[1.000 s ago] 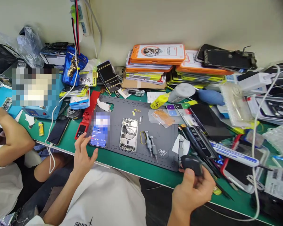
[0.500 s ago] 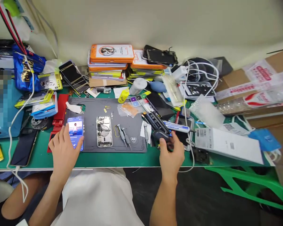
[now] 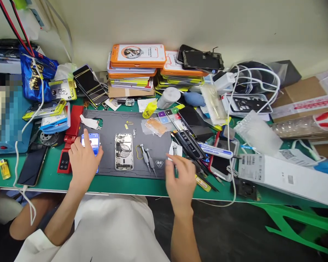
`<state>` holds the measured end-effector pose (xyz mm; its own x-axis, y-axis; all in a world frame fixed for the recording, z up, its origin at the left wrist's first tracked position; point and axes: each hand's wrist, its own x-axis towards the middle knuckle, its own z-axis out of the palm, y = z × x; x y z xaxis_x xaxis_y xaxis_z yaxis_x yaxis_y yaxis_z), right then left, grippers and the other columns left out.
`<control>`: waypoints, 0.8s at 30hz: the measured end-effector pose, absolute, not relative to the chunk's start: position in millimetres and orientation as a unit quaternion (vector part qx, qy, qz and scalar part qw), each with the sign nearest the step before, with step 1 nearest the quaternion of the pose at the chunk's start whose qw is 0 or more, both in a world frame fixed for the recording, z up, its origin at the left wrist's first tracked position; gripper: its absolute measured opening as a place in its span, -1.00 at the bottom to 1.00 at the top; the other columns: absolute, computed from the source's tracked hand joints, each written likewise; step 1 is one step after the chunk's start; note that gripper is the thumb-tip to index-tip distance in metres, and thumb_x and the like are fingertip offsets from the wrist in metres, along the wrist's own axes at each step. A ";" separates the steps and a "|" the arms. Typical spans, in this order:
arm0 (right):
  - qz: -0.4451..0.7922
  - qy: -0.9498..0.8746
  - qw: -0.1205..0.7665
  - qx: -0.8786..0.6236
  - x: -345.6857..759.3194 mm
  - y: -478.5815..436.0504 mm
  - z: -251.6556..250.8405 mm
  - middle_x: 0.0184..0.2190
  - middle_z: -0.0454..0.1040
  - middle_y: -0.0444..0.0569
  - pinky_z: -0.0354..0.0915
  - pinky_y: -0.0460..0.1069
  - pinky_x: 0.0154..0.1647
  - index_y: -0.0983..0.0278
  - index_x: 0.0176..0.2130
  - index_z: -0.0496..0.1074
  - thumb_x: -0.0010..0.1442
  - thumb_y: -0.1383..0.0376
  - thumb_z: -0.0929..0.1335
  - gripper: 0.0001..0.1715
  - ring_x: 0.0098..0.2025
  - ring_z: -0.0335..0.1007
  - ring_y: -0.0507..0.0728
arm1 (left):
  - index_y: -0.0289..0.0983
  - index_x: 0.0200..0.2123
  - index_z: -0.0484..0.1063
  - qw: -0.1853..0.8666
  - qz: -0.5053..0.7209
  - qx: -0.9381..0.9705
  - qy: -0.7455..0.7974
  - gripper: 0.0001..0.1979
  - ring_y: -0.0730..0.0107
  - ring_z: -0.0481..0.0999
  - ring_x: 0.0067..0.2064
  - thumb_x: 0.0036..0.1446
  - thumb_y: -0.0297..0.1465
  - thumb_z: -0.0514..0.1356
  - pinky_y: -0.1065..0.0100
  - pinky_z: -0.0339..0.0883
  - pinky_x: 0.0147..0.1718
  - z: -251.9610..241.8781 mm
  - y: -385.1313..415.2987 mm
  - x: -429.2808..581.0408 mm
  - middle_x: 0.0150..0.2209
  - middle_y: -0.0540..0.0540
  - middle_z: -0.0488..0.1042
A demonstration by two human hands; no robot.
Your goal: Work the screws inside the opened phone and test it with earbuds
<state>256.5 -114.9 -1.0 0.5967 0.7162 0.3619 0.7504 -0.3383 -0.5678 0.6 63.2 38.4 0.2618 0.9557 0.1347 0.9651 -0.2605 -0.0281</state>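
My left hand (image 3: 83, 162) lies over a lit phone (image 3: 92, 141) on the left of a dark grey work mat (image 3: 112, 123), fingers bent on its screen. Beside it on the mat lies an opened phone body (image 3: 124, 151) with its insides showing. Two small screwdrivers (image 3: 147, 157) lie right of it. My right hand (image 3: 179, 182) hovers at the mat's right edge, fingers spread, nothing in it, close to a screwdriver on a white tissue (image 3: 175, 148) and a black device (image 3: 188, 143).
Orange-edged flat packs (image 3: 138, 58) are stacked at the wall. A red case (image 3: 69, 140), a black phone (image 3: 32, 169) on a white cable, a yellow bottle (image 3: 149, 108) and a white box (image 3: 287, 176) crowd the green table. Another person's arm (image 3: 24, 222) is at lower left.
My right hand let go of the small black object and moved left toward the mat, fingers now spread. The left hand slid further over the lit phone. The view shifted slightly.
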 end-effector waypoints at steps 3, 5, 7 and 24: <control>0.033 -0.493 0.351 -0.795 239.0 -98.1 -5.2 0.00 0.60 0.06 0.42 0.11 0.13 0.18 0.14 0.60 0.58 0.04 0.29 -0.58 0.05 0.52 0.18 | -0.38 0.58 0.07 0.048 -0.051 -0.786 -0.614 -0.20 -0.23 0.51 0.09 0.44 -0.09 0.10 -0.04 0.50 0.03 36.8 63.4 4.5 0.21 -0.54 0.42; 0.039 -0.496 0.353 -0.792 233.8 -89.9 -12.7 -0.02 0.59 0.06 0.41 0.10 0.10 0.19 0.16 0.58 0.57 0.03 0.30 -0.57 0.02 0.51 0.18 | -0.39 0.58 0.06 0.034 -0.046 -0.788 -0.614 -0.18 -0.27 0.51 0.13 0.43 -0.09 0.13 -0.10 0.49 0.09 36.4 64.1 -0.4 0.24 -0.55 0.40; 0.031 -0.489 0.360 -0.794 232.2 -85.5 -20.6 -0.05 0.58 0.08 0.39 0.11 0.10 0.23 0.14 0.59 0.57 0.03 0.30 -0.56 0.00 0.50 0.19 | -0.41 0.56 0.07 -0.015 -0.053 -0.805 -0.591 -0.17 -0.36 0.47 0.24 0.43 -0.06 0.15 -0.21 0.44 0.21 38.2 64.9 -13.0 0.31 -0.58 0.36; -0.001 -0.464 0.379 -0.801 230.7 -88.4 -27.8 -0.13 0.61 0.17 0.33 0.07 -0.03 0.35 0.10 0.60 0.58 0.03 0.25 -0.47 -0.11 0.50 0.20 | -0.10 0.56 0.09 -0.241 -0.010 -0.833 -0.497 -0.43 0.14 0.33 0.52 0.57 -0.31 -0.07 0.09 0.36 0.46 72.7 67.9 -77.8 0.52 -0.18 0.28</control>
<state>230.7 -88.4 -27.8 0.5686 0.7431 0.3528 0.7443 -0.2821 -0.6054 -77.8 67.9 72.7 0.5050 0.8338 -0.2229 0.8240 -0.3889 0.4121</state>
